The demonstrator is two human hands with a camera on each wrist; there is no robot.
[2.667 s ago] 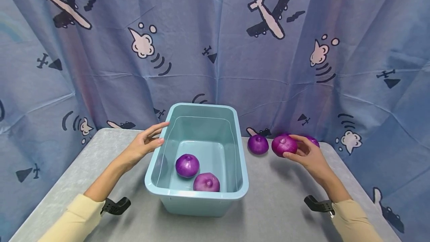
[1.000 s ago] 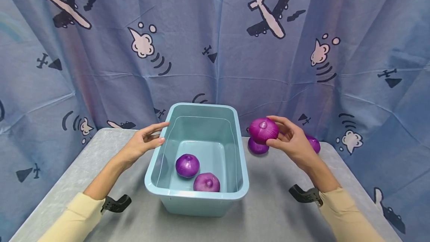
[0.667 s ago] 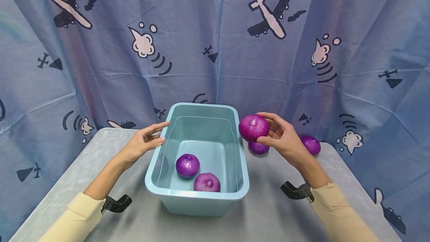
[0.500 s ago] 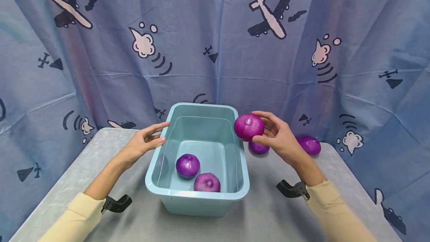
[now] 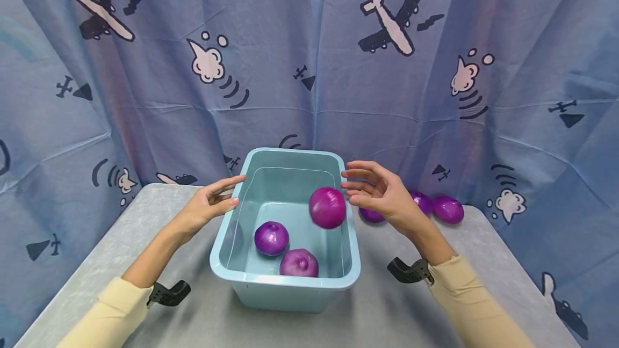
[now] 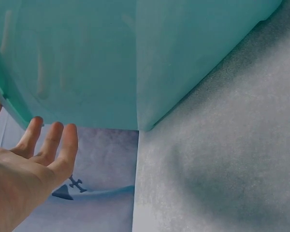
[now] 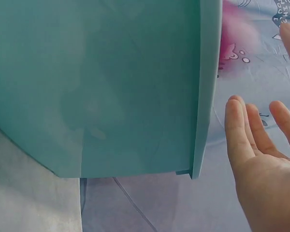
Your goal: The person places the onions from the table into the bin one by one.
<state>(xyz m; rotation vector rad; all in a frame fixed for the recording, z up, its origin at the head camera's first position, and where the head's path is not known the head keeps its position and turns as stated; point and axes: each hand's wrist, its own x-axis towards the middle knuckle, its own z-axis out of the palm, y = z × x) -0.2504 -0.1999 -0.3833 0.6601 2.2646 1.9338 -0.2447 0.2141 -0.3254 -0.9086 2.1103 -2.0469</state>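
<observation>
A purple onion (image 5: pixel 327 207) hangs in the air over the right side of the light blue plastic bin (image 5: pixel 285 281), apart from the right hand. In the right wrist view the onion (image 7: pixel 236 36) is a blurred patch beyond the rim. My right hand (image 5: pixel 374 189) is beside the bin's right rim, fingers spread loosely and holding nothing. At the left rim, my left hand (image 5: pixel 205 205) has its extended fingertips at the bin's edge; the left wrist view shows this hand (image 6: pixel 34 169) with fingers apart. Inside the bin lie a purple onion (image 5: pixel 272 238) and a paler onion (image 5: pixel 299 263).
Behind the right hand on the grey table (image 5: pixel 382 294) are more onions: one partly hidden by the hand (image 5: pixel 371 216), another (image 5: pixel 422 203), and one near the back right corner (image 5: pixel 448 209). A blue curtain (image 5: pixel 309 69) with airplane prints hangs behind the table.
My right hand has carried the onion leftward from the table's back right to the bin, then let it go; its fingers have spread. The left hand stays at the rim.
</observation>
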